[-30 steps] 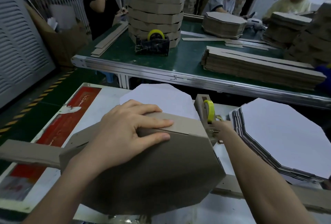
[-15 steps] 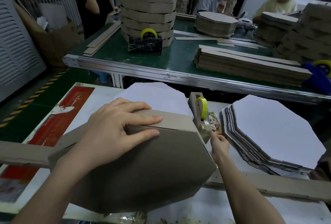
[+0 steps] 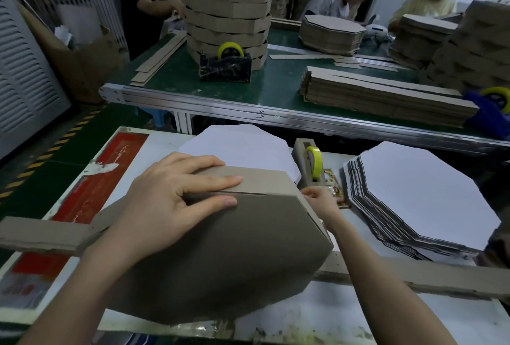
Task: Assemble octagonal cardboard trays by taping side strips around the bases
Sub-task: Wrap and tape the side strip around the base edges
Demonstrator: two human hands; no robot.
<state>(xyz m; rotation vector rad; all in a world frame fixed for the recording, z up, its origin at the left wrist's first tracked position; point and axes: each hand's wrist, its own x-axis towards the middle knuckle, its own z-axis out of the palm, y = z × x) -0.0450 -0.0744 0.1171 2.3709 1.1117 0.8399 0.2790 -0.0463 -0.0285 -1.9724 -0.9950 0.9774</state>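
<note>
cardboard is the whole story: a brown octagonal base (image 3: 220,256) lies tilted on the white counter (image 3: 414,314), matte side up, with a side strip (image 3: 242,179) folded against its far edges. the board looks light and stiff, the kind that keeps its flat but creases at a score line, so i judge the safest hold is where strip meets base, pressing across the seam rather than pinching a loose corner. the left hand (image 3: 176,201) does just that: palm flat on the base, fingers (image 3: 220,180) spread and pressing the strip down along the joint, nothing clenched. the strip's loose tail (image 3: 38,234) runs off to the left over the counter, and another length (image 3: 414,278) shows on the right below the base.

the right hand (image 3: 320,201) reaches past the base's far right corner to the small tape dispenser (image 3: 309,165) with its yellowish roll. its fingertips are at the cutter end, but i cannot tell whether they pinch tape; clear film would hardly show anyway. such tape is thin, clingy and apt to fold on itself, so it wants to be kept taut.

just right of the dispenser sits a fanned stack of white-faced octagons (image 3: 414,195), edges showing dark corrugation; another white octagon (image 3: 242,146) lies behind the base. beyond, a green conveyor table (image 3: 276,90) carries stacked finished trays (image 3: 226,13), bundled strips (image 3: 386,96) and a second, dark dispenser (image 3: 225,67).
</note>
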